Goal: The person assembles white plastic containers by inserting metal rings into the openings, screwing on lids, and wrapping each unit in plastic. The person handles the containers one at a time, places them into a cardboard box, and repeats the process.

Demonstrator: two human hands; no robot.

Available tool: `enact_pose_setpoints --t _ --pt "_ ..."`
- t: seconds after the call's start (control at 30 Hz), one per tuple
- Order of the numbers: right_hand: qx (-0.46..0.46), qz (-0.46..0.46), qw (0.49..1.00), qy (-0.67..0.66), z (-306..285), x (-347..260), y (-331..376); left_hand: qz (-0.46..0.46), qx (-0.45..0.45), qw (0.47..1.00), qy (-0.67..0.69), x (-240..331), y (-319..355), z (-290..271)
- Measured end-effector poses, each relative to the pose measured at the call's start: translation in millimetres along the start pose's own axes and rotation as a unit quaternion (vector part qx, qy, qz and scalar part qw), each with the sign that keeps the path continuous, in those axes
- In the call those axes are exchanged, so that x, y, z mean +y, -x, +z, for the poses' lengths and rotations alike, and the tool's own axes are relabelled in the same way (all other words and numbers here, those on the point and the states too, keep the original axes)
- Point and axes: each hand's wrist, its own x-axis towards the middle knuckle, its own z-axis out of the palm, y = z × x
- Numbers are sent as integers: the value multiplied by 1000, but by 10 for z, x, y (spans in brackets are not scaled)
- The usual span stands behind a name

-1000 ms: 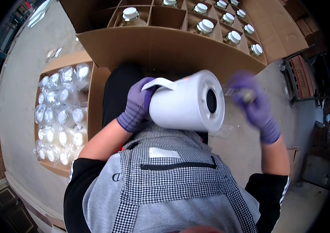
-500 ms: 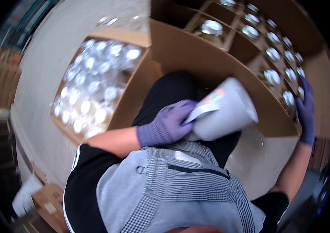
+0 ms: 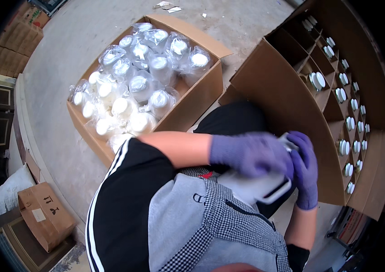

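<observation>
White jug [image 3: 243, 187] lies at the checked apron [image 3: 241, 226]; the right hand [image 3: 305, 170], returned from the large carton [image 3: 287, 102], now grasps a small glossy item [image 3: 288, 142], joining the left hand [image 3: 258, 156], whose blurred grip is indeterminable.

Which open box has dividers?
The right box, nearer the right hand: its jars stand partitioned off. In the left box, bagged items crowd together.

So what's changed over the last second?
The right hand has come in from the right end of the divided box and meets the left hand at a small, blurred shiny thing. The white jug has turned, its handle now toward the right; whether the left hand let go is hidden. The bagged bottles stay in the smaller box.
</observation>
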Motion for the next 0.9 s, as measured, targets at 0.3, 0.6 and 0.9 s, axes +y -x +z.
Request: enact_pose_setpoints --t 0.3,0.6,0.9 --pt "-34 233 952 -197 -441 228 -335 -706 84 525 -468 -1754 2084 -1927" --pt "-107 103 985 -84 -373 104 -160 -508 77 851 106 107 200 -2476" --pt "-69 -58 993 -80 -8 -248 -352 -126 111 901 400 -131 -2444 -1043"
